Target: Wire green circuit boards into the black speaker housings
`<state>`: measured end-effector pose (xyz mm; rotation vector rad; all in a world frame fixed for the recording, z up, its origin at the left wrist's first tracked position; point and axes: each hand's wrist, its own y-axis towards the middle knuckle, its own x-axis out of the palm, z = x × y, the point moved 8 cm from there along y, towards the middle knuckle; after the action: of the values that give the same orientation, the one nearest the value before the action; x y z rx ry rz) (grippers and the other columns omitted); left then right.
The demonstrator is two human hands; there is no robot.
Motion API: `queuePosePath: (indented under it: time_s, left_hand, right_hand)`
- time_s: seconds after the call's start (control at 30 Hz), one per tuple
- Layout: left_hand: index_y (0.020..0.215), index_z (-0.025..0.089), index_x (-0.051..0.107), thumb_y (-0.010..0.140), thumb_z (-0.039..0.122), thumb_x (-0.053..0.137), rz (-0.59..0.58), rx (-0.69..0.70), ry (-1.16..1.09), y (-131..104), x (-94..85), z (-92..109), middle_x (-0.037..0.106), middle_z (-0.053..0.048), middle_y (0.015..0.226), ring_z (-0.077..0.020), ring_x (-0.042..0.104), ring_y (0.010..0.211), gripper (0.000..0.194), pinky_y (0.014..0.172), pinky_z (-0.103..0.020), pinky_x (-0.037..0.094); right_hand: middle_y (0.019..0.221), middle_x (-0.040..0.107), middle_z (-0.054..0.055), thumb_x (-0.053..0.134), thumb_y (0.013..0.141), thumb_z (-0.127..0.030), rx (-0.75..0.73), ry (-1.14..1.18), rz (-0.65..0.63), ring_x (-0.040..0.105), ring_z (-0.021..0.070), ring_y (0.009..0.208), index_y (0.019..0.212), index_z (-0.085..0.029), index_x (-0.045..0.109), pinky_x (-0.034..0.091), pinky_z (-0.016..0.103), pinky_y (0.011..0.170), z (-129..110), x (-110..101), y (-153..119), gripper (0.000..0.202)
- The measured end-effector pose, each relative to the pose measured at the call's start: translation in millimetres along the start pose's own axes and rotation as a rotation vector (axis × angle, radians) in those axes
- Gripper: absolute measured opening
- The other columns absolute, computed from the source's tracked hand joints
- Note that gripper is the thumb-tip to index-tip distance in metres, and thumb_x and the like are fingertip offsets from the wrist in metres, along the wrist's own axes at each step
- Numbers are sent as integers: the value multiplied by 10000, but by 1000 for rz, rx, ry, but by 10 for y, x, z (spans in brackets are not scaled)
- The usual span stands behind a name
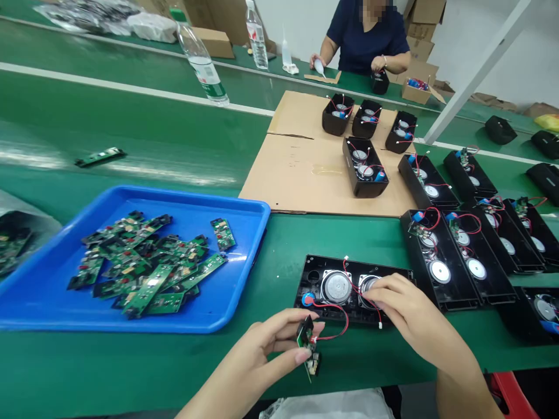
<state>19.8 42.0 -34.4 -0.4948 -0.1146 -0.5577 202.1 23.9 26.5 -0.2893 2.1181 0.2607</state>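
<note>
My left hand (283,343) grips a small green circuit board (308,346) on edge, in front of an open black speaker housing (317,269). Red wires (340,333) run from the board to a blue cylindrical part (308,299) inside that housing. Two round silver speaker drivers sit in it; the left driver (336,287) is in plain sight, the right one partly covered by my fingers. Over the right driver, my right hand (399,299) has its fingertips pinched on a thin red speaker wire (358,289). A white plug (380,326) hangs over the housing's near edge.
Left, a blue tray (244,233) holds a heap of circuit boards (152,262). Several wired speaker housings (441,256) stand at the right, others on cardboard (297,169). A lone board (100,157) and a water bottle (203,67) lie beyond. A co-worker (369,35) sits opposite.
</note>
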Motion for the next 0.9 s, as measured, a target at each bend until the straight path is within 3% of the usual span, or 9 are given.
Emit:
queuePosePath:
  time_s: [0.13, 0.3, 0.43, 0.53, 0.6, 0.73, 0.9]
  left_hand:
    - [1015, 250, 581, 783, 336, 616, 19, -55, 40, -35, 77, 10, 751, 0, 945, -146, 695, 701, 250, 659, -225, 557]
    - [1048, 247, 510, 804, 348, 587, 42, -33, 56, 34, 177, 32, 714, 33, 792, -149, 690, 802, 276, 772, -233, 562]
    - [1090, 248, 514, 831, 360, 521, 121, 38, 158, 134, 203, 82, 674, 42, 737, -143, 679, 757, 282, 781, -269, 580]
    - [1123, 243, 527, 835, 354, 486, 168, 76, 245, 194, 254, 116, 631, 54, 671, -143, 678, 685, 312, 765, -306, 597]
    - [1133, 238, 533, 839, 342, 470, 189, 101, 302, 218, 298, 132, 613, 61, 637, -154, 693, 680, 319, 780, -330, 596]
    - [1116, 237, 555, 850, 323, 450, 320, 183, 333, 195, 320, 173, 645, 61, 641, -174, 717, 713, 298, 796, -348, 593]
    - [1119, 242, 565, 858, 329, 474, 371, 252, 355, 160, 343, 159, 704, 48, 706, -171, 723, 668, 290, 759, -318, 599]
  right_hand:
    - [992, 607, 62, 333, 856, 28, 28, -50, -183, 566, 197, 896, 1023, -227, 661, 503, 333, 727, 149, 143, -130, 449]
    - [1110, 589, 51, 530, 856, -72, 10, 114, -198, 580, 184, 996, 854, -222, 695, 495, 284, 820, 131, 144, -104, 223]
    - [887, 675, 15, 524, 886, -124, 104, 240, 7, 634, 151, 836, 865, -207, 667, 512, 252, 753, 227, 109, -41, 167]
    - [795, 690, 21, 506, 912, -197, 189, 163, 254, 641, 156, 702, 863, -188, 655, 511, 258, 634, 314, 49, -65, 157]
    - [789, 686, 43, 456, 939, -218, 144, 80, 342, 628, 168, 697, 867, -173, 654, 504, 282, 629, 252, 43, -77, 216]
    - [815, 661, 57, 360, 967, -154, 1, 35, 326, 572, 174, 750, 960, -155, 645, 476, 308, 665, 25, 138, -46, 286]
    - [749, 639, 28, 412, 947, -135, -5, -26, 360, 510, 162, 693, 851, -147, 628, 393, 314, 630, -96, 177, -14, 237]
